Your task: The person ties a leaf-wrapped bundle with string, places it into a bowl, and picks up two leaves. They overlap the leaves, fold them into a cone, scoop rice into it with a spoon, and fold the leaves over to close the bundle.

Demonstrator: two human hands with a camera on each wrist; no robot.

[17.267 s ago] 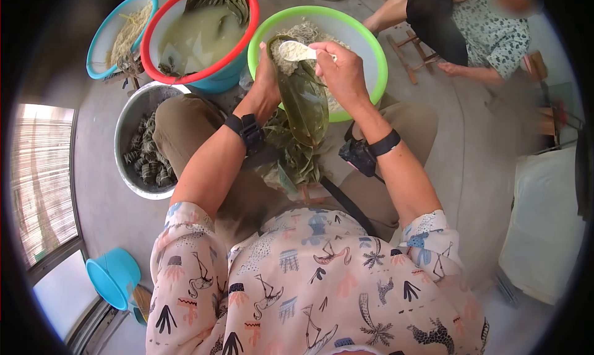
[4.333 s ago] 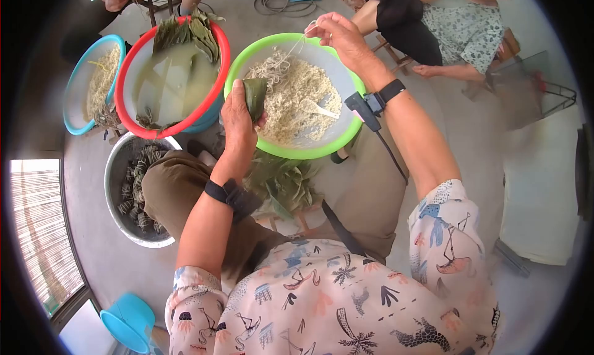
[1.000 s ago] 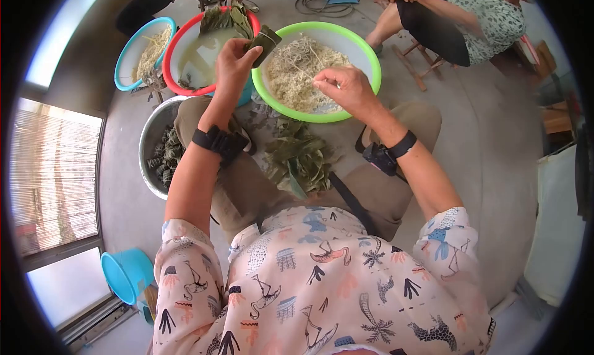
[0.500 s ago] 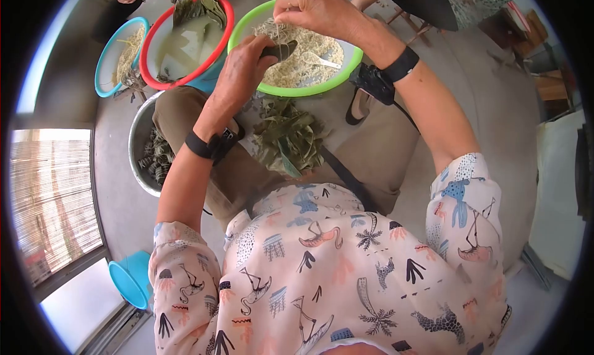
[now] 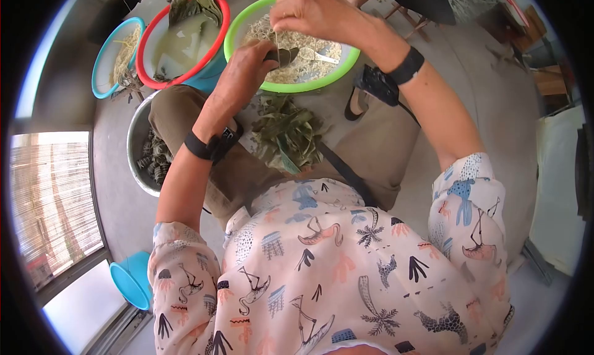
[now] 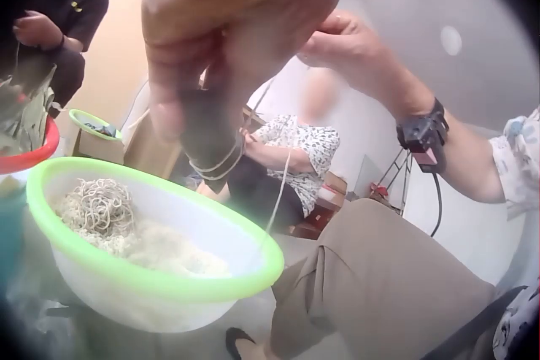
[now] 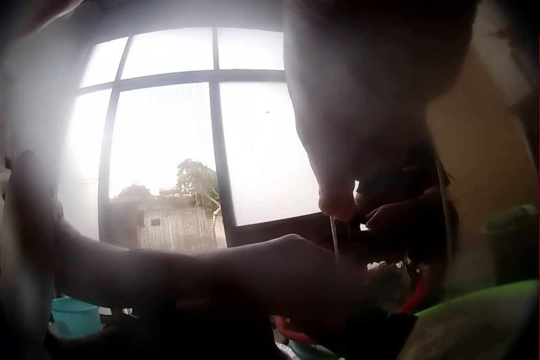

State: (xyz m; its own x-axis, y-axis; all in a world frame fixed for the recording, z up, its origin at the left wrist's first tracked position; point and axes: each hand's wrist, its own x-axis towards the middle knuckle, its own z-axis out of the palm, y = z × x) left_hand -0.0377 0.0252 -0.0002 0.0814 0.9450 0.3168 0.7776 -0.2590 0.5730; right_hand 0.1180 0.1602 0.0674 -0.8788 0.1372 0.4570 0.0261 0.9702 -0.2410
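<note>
In the head view the left hand (image 5: 246, 70) grips a dark leaf-wrapped bundle (image 5: 286, 56) above the green-rimmed basin (image 5: 314, 86). The right hand (image 5: 322, 12) is raised just beyond it, thumb and fingertips pinching a thin string (image 5: 276, 39) that runs down to the bundle. In the left wrist view turns of string circle the bundle (image 6: 215, 145), and a loose end hangs beside it. A white spoon (image 5: 322, 57) lies on the rice (image 5: 291, 75) in the basin. The right wrist view is dark; the pinched string (image 7: 334, 238) shows under the right fingertips.
A red-rimmed tub (image 5: 140, 58) with leaves and cloudy water stands left of the green basin, beside a blue-rimmed basin (image 5: 98, 83). Wrapped bundles (image 5: 156, 160) fill a metal basin by the left knee. Loose leaves (image 5: 288, 132) lie between the legs. Other people sit beyond.
Since a second ago the right hand has risen from over the rice to beyond the bundle, and the left hand has come lower and tilted the bundle. Over the last half second both moved only slightly.
</note>
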